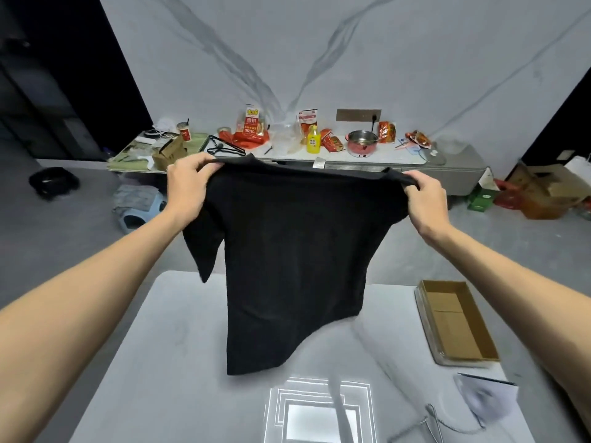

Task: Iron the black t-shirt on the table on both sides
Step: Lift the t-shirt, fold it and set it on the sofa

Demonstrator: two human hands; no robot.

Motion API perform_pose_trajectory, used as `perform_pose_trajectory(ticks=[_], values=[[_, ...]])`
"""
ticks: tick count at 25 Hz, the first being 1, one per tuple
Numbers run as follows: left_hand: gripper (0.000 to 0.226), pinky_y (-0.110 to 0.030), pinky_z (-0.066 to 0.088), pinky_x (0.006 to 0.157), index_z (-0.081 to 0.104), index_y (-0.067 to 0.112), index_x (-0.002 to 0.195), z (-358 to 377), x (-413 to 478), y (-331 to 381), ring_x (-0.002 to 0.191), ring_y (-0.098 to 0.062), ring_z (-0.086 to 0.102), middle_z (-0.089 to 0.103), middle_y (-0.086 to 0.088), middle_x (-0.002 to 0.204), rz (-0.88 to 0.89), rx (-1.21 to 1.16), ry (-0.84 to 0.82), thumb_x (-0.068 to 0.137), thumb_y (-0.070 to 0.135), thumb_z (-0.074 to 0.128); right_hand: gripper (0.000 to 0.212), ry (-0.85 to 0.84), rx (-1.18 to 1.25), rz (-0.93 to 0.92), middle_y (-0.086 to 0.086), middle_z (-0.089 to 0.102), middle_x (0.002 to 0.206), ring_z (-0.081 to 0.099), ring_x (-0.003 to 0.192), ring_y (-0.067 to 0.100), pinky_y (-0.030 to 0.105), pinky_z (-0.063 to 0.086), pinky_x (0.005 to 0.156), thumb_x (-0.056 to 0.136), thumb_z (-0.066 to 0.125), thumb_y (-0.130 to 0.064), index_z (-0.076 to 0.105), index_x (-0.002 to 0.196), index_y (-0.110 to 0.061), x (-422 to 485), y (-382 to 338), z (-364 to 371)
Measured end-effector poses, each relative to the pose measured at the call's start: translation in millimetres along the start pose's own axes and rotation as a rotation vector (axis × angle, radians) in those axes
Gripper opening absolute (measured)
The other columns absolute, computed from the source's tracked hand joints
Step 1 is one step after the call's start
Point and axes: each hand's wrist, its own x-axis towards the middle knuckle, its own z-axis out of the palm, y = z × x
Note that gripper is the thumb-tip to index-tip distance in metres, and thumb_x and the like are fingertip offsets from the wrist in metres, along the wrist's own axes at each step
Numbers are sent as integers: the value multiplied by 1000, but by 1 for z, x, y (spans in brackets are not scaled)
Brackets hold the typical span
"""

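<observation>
Head view: pinching the black t-shirt by its shoulders in left hand and right hand, level above the desk, letting its length hang straight down.

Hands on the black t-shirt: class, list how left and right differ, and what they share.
The left hand sits higher than the right hand. Below the left hand a sleeve hangs free; below the right hand none shows. Both grip the top edge of the black t-shirt, holding it over the table.

One black t-shirt, two hands, one yellow bottle, one pink pot
</observation>
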Motion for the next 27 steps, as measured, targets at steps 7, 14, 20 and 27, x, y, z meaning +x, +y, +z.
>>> perform_pose_trajectory(ticks=[7, 14, 20, 27], values=[[16, -25, 44, 75, 75, 10, 94, -49, -112, 4, 77, -8, 61, 73, 0, 86, 215, 217, -229, 94, 21, 64, 32, -164, -94, -178, -3, 67, 86, 57, 83, 15, 25, 43, 67, 83, 46, -3, 69, 96, -20, -87, 30, -27], [42, -31, 51, 60, 73, 26, 97, -28, -320, -107, 75, -16, 68, 73, 9, 86, 226, 514, -682, 92, 57, 45, 31, -765, -468, -205, -5, 70, 99, 61, 94, 23, 34, 45, 74, 87, 52, -7, 69, 103, -29, -253, 181, 13], [20, -21, 30, 60, 72, 31, 84, 64, -472, -249, 73, -14, 54, 54, 12, 75, 210, 702, -1162, 90, 47, 63, 34, -1060, -725, -251, -5, 61, 105, 53, 103, 24, 33, 34, 79, 94, 50, -17, 64, 119, -35, -380, 342, 125], [39, -31, 38, 100, 58, 38, 130, 145, -553, -320, 123, -18, 48, 52, 4, 132, -213, 755, -1523, 93, 30, 48, 38, -1137, -563, 141, -7, 58, 124, 49, 113, 16, 30, 39, 98, 85, 53, -17, 64, 119, -30, -461, 426, 179]])
